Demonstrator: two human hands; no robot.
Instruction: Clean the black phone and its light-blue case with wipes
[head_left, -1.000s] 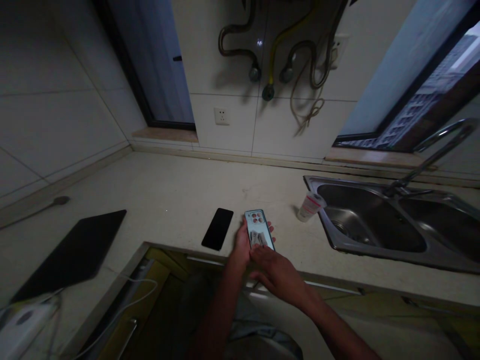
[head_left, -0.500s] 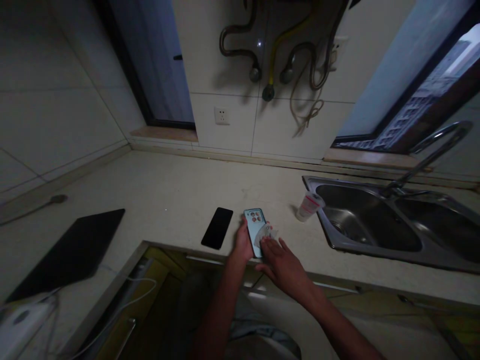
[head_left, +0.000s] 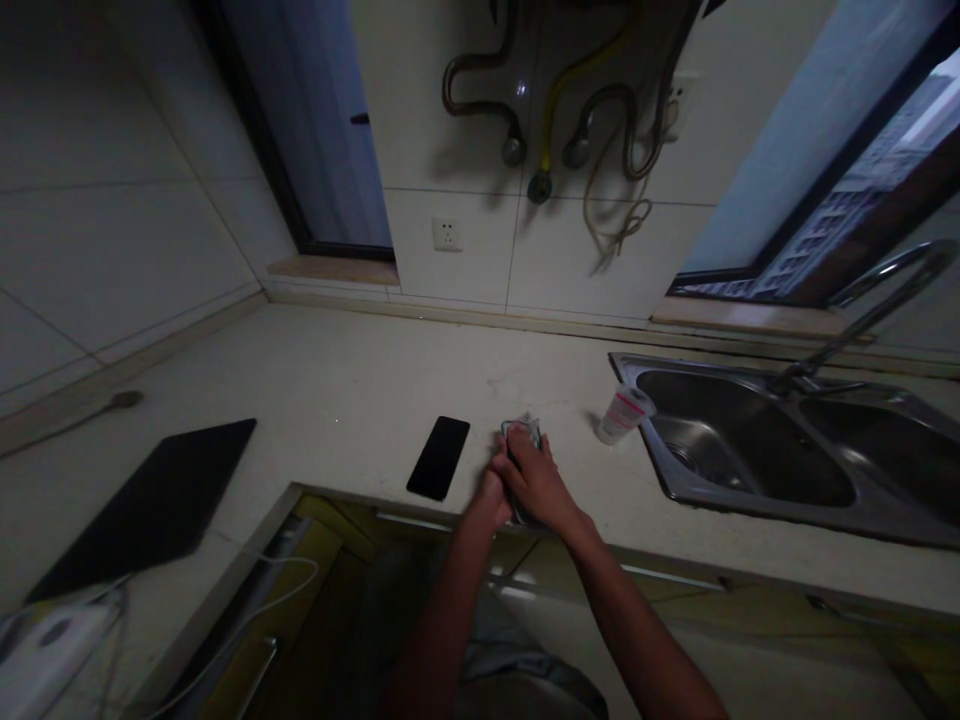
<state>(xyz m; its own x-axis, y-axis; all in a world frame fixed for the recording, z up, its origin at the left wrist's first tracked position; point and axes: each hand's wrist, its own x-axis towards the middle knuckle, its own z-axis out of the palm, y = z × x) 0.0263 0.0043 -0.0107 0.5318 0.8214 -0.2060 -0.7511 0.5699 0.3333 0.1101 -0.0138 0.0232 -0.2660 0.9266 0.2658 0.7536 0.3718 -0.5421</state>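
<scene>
My left hand (head_left: 491,494) grips the light-blue phone (head_left: 523,517) along its left side, above the counter's front edge. Over the phone's back lies my right hand (head_left: 541,482), pressing a thin, crumpled whitish wipe (head_left: 529,419) near the upper end. Most of the phone, its camera block included, is hidden under my right hand. To the left, a second phone (head_left: 439,458) with a black face rests flat on the counter, touched by neither hand.
A clear plastic cup with a pink band (head_left: 625,415) leans by the rim of the steel double sink (head_left: 660,480). On the left lie a dark flat panel (head_left: 154,505) and a white device with cables (head_left: 56,650). Pipes (head_left: 540,185) hang from the tiled wall.
My right hand has slid up the phone's back with the wipe, from the lower part to the camera end, and now covers most of it. The left hand keeps its hold.
</scene>
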